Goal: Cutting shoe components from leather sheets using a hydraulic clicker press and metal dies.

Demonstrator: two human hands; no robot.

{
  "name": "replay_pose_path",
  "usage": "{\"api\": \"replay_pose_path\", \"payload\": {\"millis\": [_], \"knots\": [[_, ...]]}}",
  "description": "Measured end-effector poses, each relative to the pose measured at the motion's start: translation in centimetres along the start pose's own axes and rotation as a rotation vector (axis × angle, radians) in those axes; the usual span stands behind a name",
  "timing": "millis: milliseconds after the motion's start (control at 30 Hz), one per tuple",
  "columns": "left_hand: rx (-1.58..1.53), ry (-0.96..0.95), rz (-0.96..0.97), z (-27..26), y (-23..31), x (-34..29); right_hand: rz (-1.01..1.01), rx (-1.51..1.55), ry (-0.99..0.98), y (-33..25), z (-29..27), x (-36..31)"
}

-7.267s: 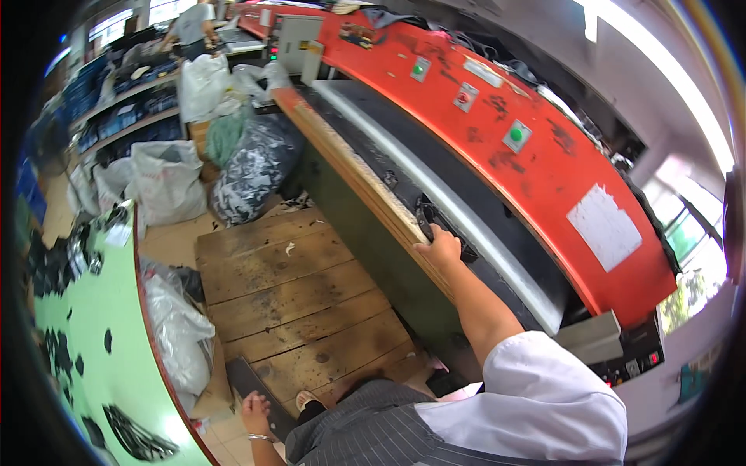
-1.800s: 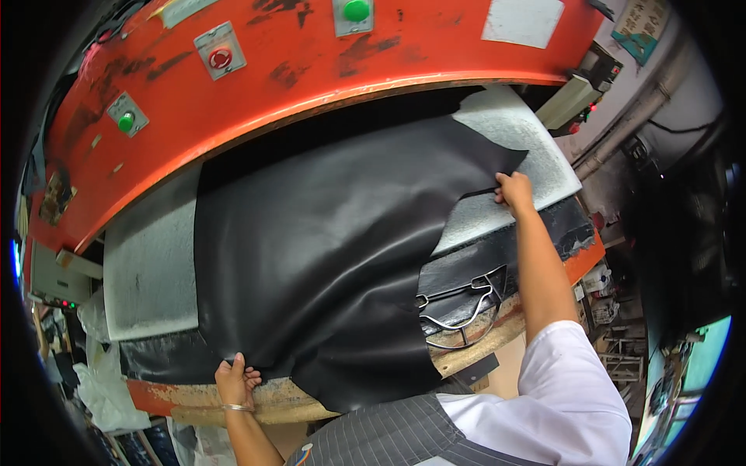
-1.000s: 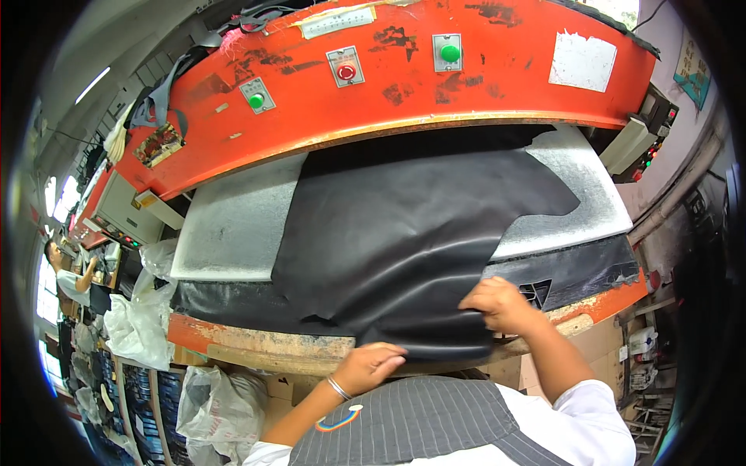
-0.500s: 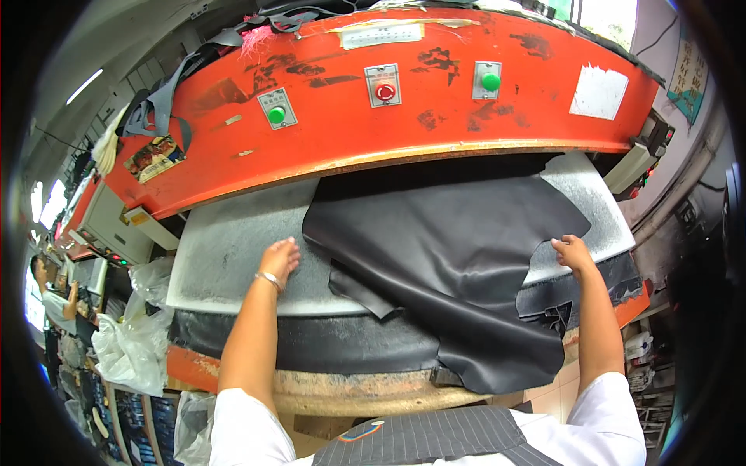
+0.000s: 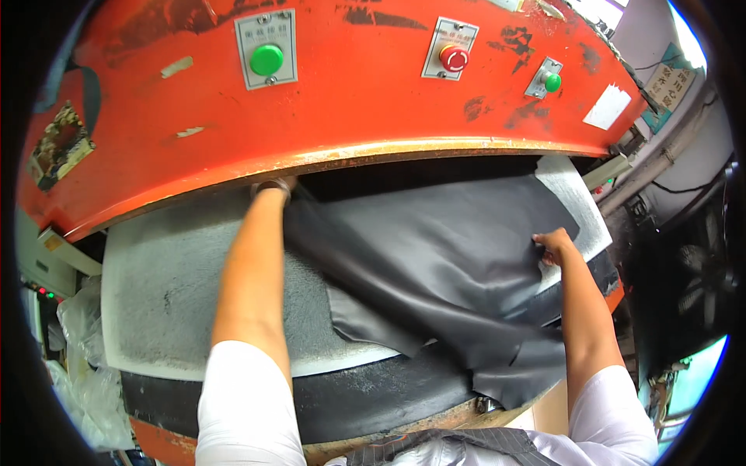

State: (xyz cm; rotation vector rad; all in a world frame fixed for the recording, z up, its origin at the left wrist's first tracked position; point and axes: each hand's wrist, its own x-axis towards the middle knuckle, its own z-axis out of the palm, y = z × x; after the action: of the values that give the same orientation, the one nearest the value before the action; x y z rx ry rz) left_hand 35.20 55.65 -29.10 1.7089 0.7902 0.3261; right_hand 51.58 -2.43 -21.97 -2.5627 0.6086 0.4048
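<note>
A large sheet of black leather [image 5: 435, 241] lies creased across the grey-white bed [image 5: 179, 303], its lower corner drooping over the front edge. My left hand [image 5: 277, 184] reaches in beneath the orange beam at the leather's far left edge. Its fingers are hidden there; only the wrist with a bracelet and part of the hand show. At the leather's right edge, my right hand [image 5: 553, 245] has its fingers curled closed, pinching the margin of the sheet. The far part of the leather runs back into shadow under the beam.
The orange machine beam [image 5: 350, 116] spans the bed, low over its far side. On it sit two green buttons [image 5: 266, 60] [image 5: 552, 81] and a red button [image 5: 454, 57]. Clear plastic bags [image 5: 85, 388] hang at the left. A fan [image 5: 699, 279] stands at the right.
My left hand has moved forward, under the beam, to the leather's far left edge. The leather's left side has shifted and folded. My view has moved closer to the machine.
</note>
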Motion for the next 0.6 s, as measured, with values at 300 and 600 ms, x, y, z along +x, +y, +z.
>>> {"api": "replay_pose_path", "payload": {"millis": [300, 600], "knots": [[-0.540, 0.016, 0.011, -18.3, -9.1, 4.5, -0.268, -0.042, 0.214, -9.8, 10.5, -9.6], [-1.126, -0.160, 0.072, -16.0, -7.8, -5.9, -0.147, 1.039, -0.122, -7.1, 9.1, -6.9]]}}
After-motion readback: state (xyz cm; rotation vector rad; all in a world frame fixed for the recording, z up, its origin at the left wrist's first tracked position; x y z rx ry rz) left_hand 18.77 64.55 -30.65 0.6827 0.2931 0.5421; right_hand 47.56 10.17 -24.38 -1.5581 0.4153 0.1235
